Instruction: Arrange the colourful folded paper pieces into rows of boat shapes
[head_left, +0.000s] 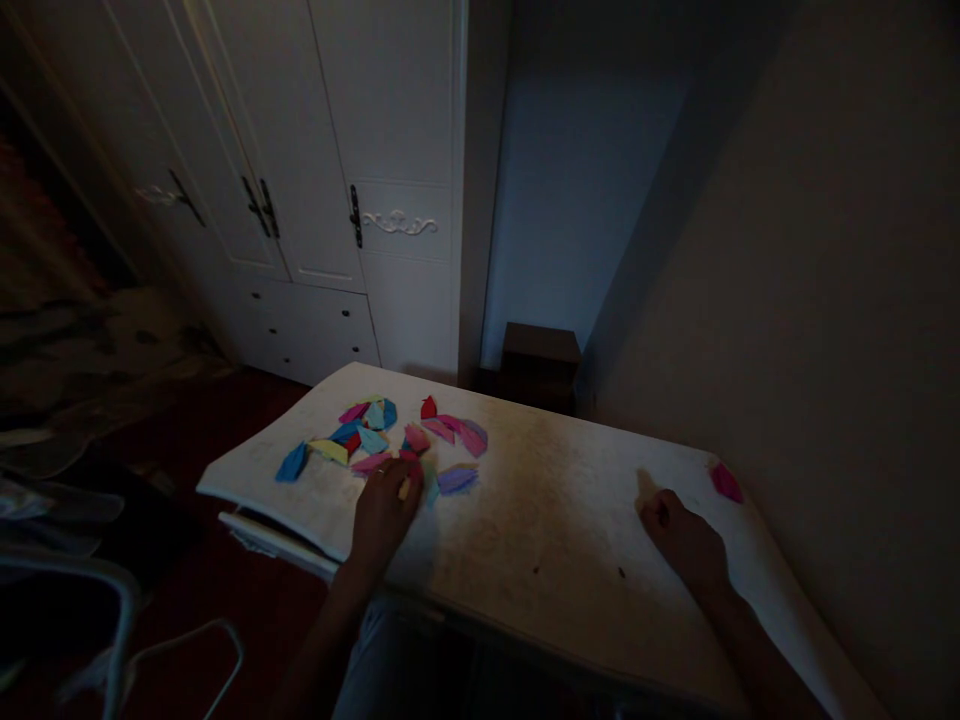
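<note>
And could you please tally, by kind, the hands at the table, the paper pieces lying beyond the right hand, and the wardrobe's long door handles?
Hands: 2 (left hand, right hand)
Magenta paper piece: 1
Long door handles: 4
Total: 7
The overlapping paper pieces near the left hand are uncounted.

The left forearm (322, 630) rises from the bottom edge, left of centre, slanting up and right to the left hand (386, 490), just left of the frame's middle. Its back faces up and its fingers bend over; how tightly they close is unclear. The right forearm (757, 640) slants up and left from the lower right to the right hand (682, 535), its fingers curled into a loose fist. The hands are well apart. Part of a clothed leg (364, 655) shows at bottom, left of centre.
</note>
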